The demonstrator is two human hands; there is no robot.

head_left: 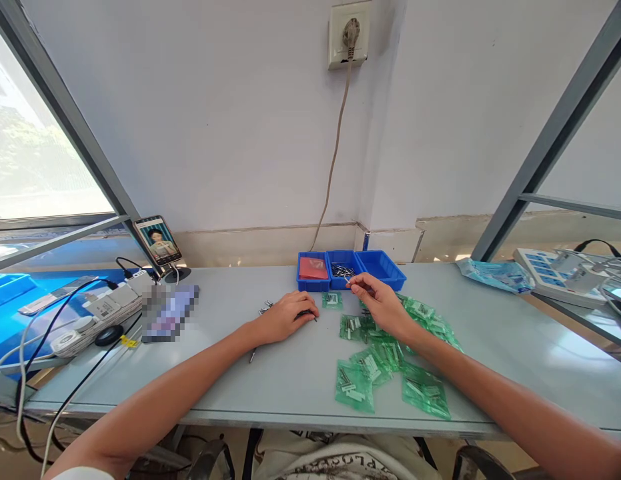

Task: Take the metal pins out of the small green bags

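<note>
My left hand rests on the grey table with its fingers curled over a small dark object that I cannot make out. Small metal parts lie just left of it. My right hand hovers in front of three joined blue bins, thumb and forefinger pinched on a tiny metal pin. The middle bin holds several metal pins, and the left bin holds a red sheet. Several green plastic bags with small parts lie under and beside my right forearm.
A phone on a stand, power strips and cables crowd the table's left end. A blue packet and another power strip lie at the right. A cord runs from a wall socket down to the table.
</note>
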